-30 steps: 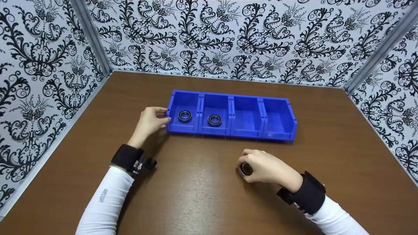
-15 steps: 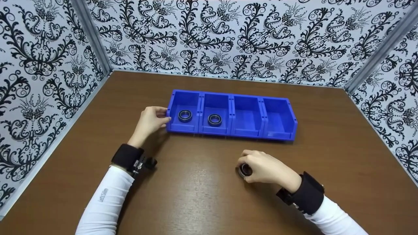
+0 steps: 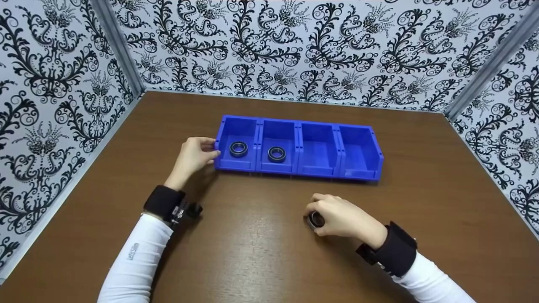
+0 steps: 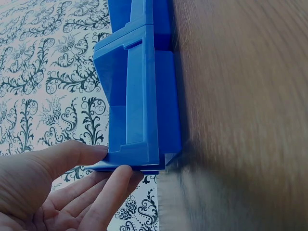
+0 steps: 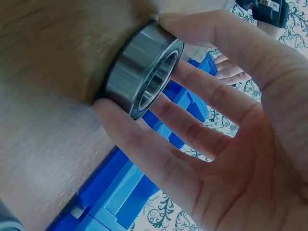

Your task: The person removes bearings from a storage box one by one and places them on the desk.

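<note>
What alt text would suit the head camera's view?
A right hand holds a metal ring in front of a blue four-part bin on a brown table; the left hand grips the bin's left end. Its two leftmost sections hold one dark ring each.

The head view is bright and evenly lit, crisp on the patterned wall and blue tray. Pale, grainy glare lies on the near middle of the brown table. A dark shadow runs along the right of the left sleeve, whose lettering looks smeared, and another darkens the tray's near edge. The left wrist view has a cool cast, its wall partly washed out, with a soft shadow beside the tray's left end. In the right wrist view, dim, blurred table surrounds the steel ring, streaked with reflected light.
</note>
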{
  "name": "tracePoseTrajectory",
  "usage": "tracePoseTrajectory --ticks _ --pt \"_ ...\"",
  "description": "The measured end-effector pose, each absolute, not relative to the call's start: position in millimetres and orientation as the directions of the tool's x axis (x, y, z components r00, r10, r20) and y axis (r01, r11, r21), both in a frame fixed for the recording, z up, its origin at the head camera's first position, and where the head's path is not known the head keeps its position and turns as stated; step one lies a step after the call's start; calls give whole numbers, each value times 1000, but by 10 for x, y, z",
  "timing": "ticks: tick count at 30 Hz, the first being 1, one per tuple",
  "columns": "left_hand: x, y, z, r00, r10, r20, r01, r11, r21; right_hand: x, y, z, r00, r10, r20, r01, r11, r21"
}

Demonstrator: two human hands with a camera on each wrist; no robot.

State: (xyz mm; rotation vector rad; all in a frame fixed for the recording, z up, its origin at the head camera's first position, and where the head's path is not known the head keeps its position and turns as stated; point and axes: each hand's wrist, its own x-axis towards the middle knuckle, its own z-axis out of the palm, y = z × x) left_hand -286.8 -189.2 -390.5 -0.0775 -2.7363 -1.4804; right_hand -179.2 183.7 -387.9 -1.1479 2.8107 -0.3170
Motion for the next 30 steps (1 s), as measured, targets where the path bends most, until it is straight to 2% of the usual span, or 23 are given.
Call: tracePoseTrajectory --ticks 30 --pt "-2858 -1890 -3900 -999 22 48 52 557 829 -1767 1849 -3888 -706 -709 -1 -690 687 -226"
